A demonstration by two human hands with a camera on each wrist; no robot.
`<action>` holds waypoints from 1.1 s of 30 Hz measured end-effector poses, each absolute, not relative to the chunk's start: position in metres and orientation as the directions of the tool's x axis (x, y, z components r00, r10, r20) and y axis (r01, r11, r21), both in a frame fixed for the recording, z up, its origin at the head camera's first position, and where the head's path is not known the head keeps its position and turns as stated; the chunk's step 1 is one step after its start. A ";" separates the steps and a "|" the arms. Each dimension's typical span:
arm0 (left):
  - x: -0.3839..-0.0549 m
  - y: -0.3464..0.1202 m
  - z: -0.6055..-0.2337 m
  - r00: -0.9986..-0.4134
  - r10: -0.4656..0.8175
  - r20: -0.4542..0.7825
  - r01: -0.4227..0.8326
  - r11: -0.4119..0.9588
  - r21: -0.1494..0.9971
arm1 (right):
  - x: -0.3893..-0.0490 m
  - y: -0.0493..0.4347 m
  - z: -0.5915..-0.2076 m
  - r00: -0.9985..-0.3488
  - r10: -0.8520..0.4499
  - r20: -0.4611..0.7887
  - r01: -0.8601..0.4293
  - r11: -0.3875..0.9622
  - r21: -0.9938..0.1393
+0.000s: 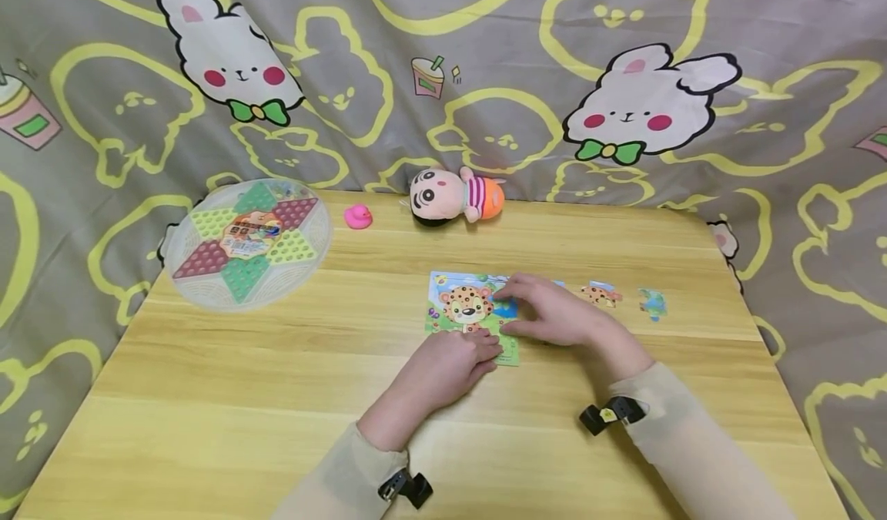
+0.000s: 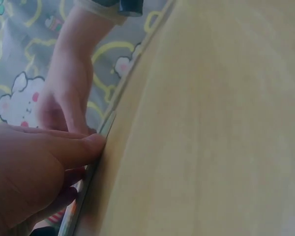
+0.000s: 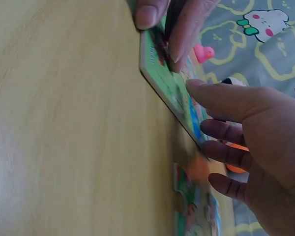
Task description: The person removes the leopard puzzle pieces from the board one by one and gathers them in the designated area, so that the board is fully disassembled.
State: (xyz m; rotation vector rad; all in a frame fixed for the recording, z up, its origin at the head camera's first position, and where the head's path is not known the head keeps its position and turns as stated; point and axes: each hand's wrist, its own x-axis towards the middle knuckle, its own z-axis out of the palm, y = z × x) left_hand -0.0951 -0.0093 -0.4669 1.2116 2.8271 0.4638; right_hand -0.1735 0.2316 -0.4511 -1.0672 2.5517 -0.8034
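A jigsaw puzzle board (image 1: pixel 460 285) with a spotted cartoon leopard lies on the table in front of me. My left hand (image 1: pixel 446 362) rests on its lower part, fingers fairly straight and pressing the surface; the left wrist view has the thumb along the board's edge. Over the right side of the board is my right hand (image 1: pixel 561 312), thumb and fingers apart, tips at the picture. The right wrist view shows this hand (image 3: pixel 265 132) with nothing visible between thumb and fingers. Both hands hide parts of the board.
Loose puzzle pieces, a spotted one (image 1: pixel 601 295) and a blue-green one (image 1: pixel 653 304), lie right of the board. A round Chinese checkers board (image 1: pixel 315 235) is at the back left. A pink rubber duck (image 1: pixel 358 216) and a plush doll (image 1: pixel 453 196) sit near the curtain (image 1: pixel 499 11).
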 end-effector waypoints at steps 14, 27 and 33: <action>-0.096 -0.012 -0.471 -0.727 0.682 0.084 0.650 0.643 0.404 | -0.173 0.222 -0.459 -0.747 -0.661 -0.070 -0.501 0.630 -0.593; -0.097 -0.012 -0.474 -0.733 0.669 0.121 0.641 0.622 0.449 | -0.171 0.220 -0.460 -0.764 -0.640 -0.075 -0.491 0.653 -0.577; -0.097 -0.013 -0.475 -0.736 0.663 0.134 0.639 0.617 0.460 | -0.170 0.220 -0.460 -0.766 -0.641 -0.051 -0.493 0.636 -0.593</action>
